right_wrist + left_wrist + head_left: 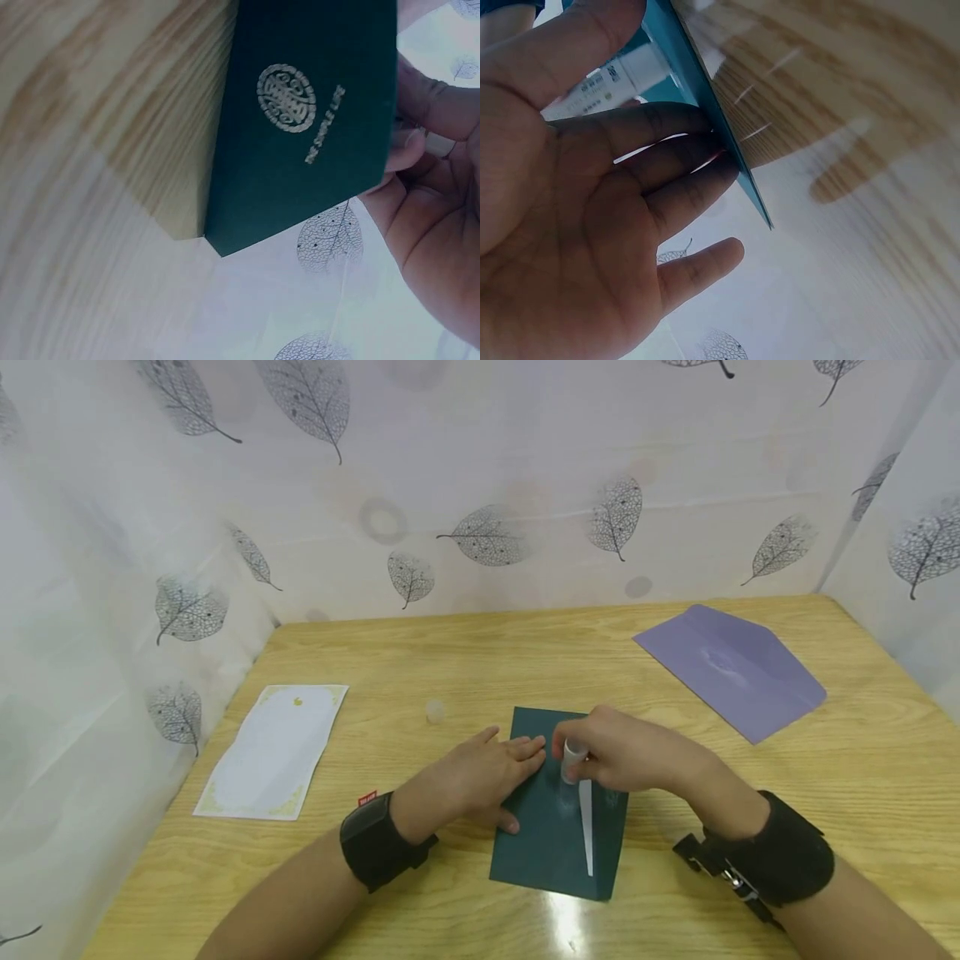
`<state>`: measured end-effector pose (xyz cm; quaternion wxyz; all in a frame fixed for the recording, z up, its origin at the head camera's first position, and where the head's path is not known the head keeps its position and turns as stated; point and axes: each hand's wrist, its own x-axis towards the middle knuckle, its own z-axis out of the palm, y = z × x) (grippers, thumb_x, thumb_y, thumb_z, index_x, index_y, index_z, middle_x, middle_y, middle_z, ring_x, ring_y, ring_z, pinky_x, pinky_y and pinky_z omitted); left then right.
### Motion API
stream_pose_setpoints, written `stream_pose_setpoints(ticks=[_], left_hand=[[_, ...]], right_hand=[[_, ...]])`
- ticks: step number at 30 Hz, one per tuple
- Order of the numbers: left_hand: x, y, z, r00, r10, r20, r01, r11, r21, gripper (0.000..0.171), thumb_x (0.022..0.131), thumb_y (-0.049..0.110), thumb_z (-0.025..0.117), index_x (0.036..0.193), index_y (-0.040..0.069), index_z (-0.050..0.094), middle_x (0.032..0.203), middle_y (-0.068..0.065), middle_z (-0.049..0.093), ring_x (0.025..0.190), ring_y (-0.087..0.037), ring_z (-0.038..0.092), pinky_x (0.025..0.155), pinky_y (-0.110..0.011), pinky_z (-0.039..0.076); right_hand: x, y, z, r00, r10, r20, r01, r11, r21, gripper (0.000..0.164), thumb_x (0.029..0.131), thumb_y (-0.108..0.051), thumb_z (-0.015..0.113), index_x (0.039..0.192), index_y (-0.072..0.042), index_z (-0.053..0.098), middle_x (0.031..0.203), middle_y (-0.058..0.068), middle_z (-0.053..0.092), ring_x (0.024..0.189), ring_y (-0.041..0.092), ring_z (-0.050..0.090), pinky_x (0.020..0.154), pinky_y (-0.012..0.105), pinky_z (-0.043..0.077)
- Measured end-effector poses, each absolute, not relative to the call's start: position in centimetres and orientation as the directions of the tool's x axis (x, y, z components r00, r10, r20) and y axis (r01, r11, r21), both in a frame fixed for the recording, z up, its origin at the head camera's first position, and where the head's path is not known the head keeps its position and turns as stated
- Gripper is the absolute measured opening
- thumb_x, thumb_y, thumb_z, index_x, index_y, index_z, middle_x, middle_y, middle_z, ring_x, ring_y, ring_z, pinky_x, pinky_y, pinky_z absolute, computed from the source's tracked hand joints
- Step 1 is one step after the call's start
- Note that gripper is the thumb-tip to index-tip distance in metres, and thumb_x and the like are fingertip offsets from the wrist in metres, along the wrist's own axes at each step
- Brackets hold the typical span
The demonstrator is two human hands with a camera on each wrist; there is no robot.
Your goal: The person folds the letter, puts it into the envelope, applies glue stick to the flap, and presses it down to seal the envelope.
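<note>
Presently clamps tube (572,764) roughly upright over card (536,856) in fingers of right hand (618,747), the nearer; rests straight-fingered left hand (483,777) on card's left edge.

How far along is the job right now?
Looks done: uncapping, if the small translucent piece on the table is the cap. In hand: the right hand holds the white tube to the green paper; the left hand rests on it. Left, probably: finishing there, then recapping; the piece lies apart.
</note>
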<state>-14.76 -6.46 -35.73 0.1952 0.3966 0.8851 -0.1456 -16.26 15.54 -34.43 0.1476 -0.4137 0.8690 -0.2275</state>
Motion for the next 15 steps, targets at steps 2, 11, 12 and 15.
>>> stream_pose_setpoints(ticks=[2, 11, 12, 15], left_hand=[[-14.74, -6.39, -35.71, -0.611, 0.641, -0.465, 0.756, 0.646, -0.103, 0.099, 0.085, 0.061, 0.068, 0.16, 0.017, 0.021, 0.167, 0.001, 0.012, 0.152, -0.011, 0.02, 0.124, -0.045, 0.02], [-14.76, -6.36, -35.73, -0.613, 0.646, -0.455, 0.759, 0.641, -0.112, 0.099, 0.085, 0.062, 0.068, 0.16, 0.017, 0.022, 0.167, 0.001, 0.014, 0.152, -0.011, 0.022, 0.124, -0.045, 0.021], [-14.76, -6.39, -35.74, -0.613, 0.647, -0.454, 0.759, 0.641, -0.112, 0.099, 0.085, 0.062, 0.068, 0.16, 0.017, 0.022, 0.167, 0.001, 0.014, 0.152, -0.011, 0.022, 0.124, -0.045, 0.021], [-14.73, -6.42, -35.71, -0.615, 0.646, -0.452, 0.759, 0.64, -0.117, 0.099, 0.084, 0.062, 0.068, 0.16, 0.017, 0.022, 0.167, 0.002, 0.014, 0.152, -0.011, 0.022, 0.123, -0.045, 0.022]], right_hand=[[-16.12, 15.54, -34.33, -0.598, -0.797, -0.09, -0.637, 0.54, -0.55, 0.015, 0.09, -0.008, 0.072, 0.104, -0.01, 0.067, 0.069, -0.005, 0.065, 0.053, -0.002, 0.052, 0.055, 0.021, 0.048], [-16.04, 15.52, -34.28, -0.546, -0.833, -0.095, -0.631, 0.483, -0.607, 0.014, 0.089, -0.009, 0.074, 0.101, -0.011, 0.066, 0.073, -0.012, 0.063, 0.059, -0.001, 0.05, 0.061, 0.022, 0.047], [-16.06, 15.54, -34.28, -0.545, -0.833, -0.093, -0.631, 0.481, -0.609, 0.014, 0.089, -0.009, 0.074, 0.101, -0.011, 0.066, 0.073, -0.011, 0.063, 0.058, -0.001, 0.05, 0.06, 0.022, 0.048], [-16.05, 15.68, -34.0, -0.548, -0.833, -0.075, -0.631, 0.471, -0.617, 0.013, 0.091, -0.01, 0.073, 0.101, -0.012, 0.065, 0.068, -0.009, 0.06, 0.054, -0.002, 0.047, 0.054, 0.021, 0.047]])
